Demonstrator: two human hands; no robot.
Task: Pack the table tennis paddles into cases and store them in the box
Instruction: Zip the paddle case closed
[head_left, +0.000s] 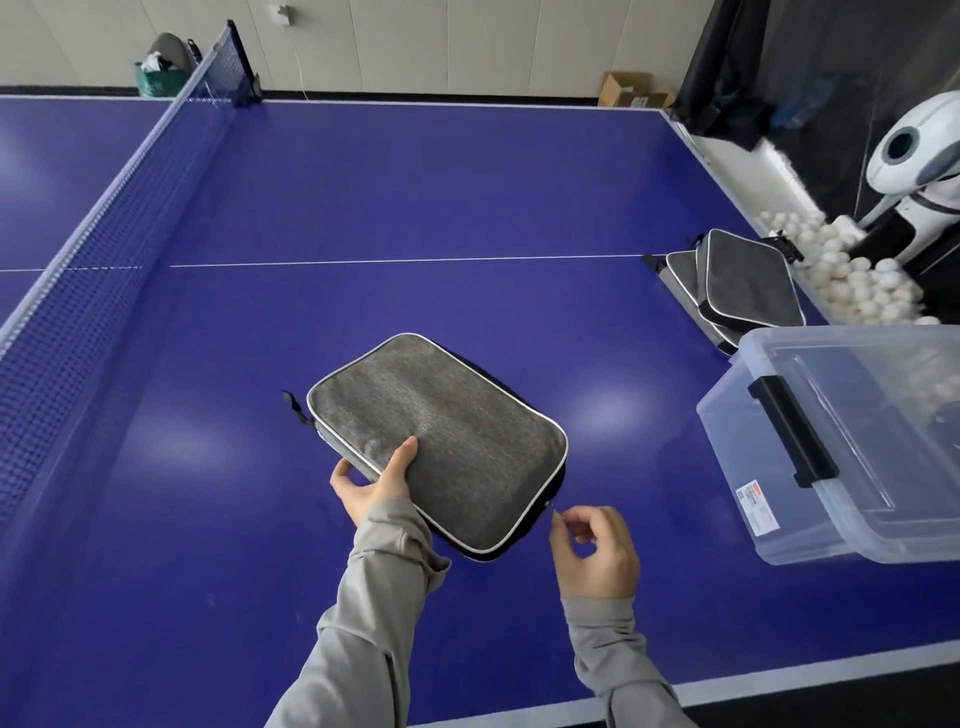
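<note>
- While the left hand (376, 480) clamps the near-left edge of the grey case (436, 441), thumb on top and fingers curled under the rim, the right hand (592, 545) pinches the zipper pull (555, 512) at the case's near-right corner; so both grips are grasping, neither is released.
- The case lies just ahead of both grips, flat or nearly flat on the blue table (415, 208), its long axis running from far-left to near-right. A dark loop (294, 408) sticks out at its far-left end.
- The relation that matters, as I judge it: the zipper track runs away from the right grip along the case's edge, so the pull has to travel along that edge while the left grip holds the case against the tug. Whether the zip is closed or partly open here I cannot tell; no paddle is visible.
- The clear plastic box (841, 447), with a black latch, stands to the right of the right grip and a little beyond it, well apart from the case. The right hand is the nearer one for carrying the case over.
- Further out beyond the box, more grey cases (737, 283) lie stacked at the table's right edge.
- Past them sit a heap of white balls (841, 270) and a white ball machine (919, 156); the net (104, 249) runs off to the far left.
</note>
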